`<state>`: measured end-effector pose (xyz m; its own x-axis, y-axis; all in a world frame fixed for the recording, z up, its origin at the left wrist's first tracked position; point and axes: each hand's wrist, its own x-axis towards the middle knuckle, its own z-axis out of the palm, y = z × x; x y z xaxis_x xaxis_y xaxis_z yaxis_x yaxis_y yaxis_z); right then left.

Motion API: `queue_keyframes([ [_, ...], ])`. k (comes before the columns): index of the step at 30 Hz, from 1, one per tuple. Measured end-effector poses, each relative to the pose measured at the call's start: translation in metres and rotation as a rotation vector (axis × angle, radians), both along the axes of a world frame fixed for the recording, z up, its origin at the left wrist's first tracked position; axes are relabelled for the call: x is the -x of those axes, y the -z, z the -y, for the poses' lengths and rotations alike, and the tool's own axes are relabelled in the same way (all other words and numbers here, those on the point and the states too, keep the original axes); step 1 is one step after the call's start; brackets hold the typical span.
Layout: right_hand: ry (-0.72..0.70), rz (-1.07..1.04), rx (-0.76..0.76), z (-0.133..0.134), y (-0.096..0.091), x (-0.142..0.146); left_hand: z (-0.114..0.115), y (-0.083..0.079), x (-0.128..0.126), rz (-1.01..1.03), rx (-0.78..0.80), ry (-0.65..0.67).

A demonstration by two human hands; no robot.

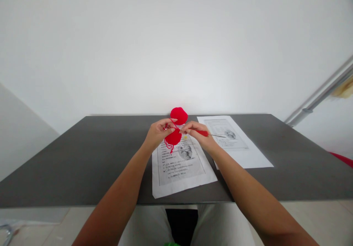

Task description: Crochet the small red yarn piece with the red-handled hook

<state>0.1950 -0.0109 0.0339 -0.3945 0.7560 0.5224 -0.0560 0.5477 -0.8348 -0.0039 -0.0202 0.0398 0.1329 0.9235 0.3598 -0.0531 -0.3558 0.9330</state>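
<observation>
1. Left hand (157, 132) pinched on red crocheted piece (173, 137), held just above printed sheet (179, 172).
2. Right hand (200, 135) grips crochet hook (202, 132); its long axis runs left-right, inner end at the piece.
3. Yarn ball (179, 115) sits just behind, on table (82, 157).

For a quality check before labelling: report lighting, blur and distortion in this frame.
Head view: soft, even light, no harsh shadows or glare on the grey table; wide-angle bending toward the edges, metal rail blurred; red crochet piece and crochet hook small but fairly sharp; printed sheet text unreadable.
</observation>
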Motion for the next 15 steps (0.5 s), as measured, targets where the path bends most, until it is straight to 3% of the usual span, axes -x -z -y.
queue_keyframes([
  [6,0.001,0.144,-0.182,-0.0005,0.0005,-0.0036,-0.0049,0.0049,0.0039,-0.184,-0.115,-0.081],
  [9,-0.018,0.133,-0.202,-0.0011,0.0002,-0.0027,-0.0049,0.0037,0.0062,-0.203,-0.142,-0.076],
  [12,-0.032,0.045,-0.151,-0.0021,0.0007,-0.0004,-0.0036,0.0015,0.0073,-0.158,-0.129,-0.054],
  [15,-0.087,-0.028,0.04,-0.0026,0.0021,0.0012,-0.0031,0.0014,0.0076,-0.151,-0.129,-0.043],
])
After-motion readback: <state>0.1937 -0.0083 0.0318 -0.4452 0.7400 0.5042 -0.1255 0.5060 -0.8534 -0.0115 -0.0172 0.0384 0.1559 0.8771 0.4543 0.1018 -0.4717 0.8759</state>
